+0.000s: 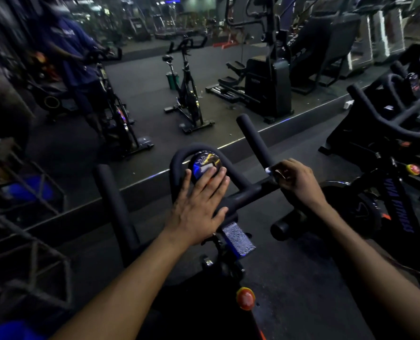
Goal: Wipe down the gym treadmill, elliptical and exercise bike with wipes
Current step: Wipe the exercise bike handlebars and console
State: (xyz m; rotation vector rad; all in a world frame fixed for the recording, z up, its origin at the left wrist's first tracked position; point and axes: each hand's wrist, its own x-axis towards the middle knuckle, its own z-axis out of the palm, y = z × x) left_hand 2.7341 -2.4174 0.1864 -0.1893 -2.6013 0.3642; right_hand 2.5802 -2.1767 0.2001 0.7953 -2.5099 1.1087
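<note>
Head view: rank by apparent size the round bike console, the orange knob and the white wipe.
1. Round black console, partly under the left hand.
2. Orange knob; nearer the camera, so unsure.
3. White wipe, mostly hidden in the right hand.

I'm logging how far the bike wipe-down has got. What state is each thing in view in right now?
left hand: flat, fingers straight, resting on the console.
right hand: fingers curled round a wipe, pressing it on the handlebar.
wipe: bunched, mostly hidden in the right hand.
console: partly covered by the left hand; screen pale.
handlebar: right prong being wiped.
red knob: untouched.
</note>
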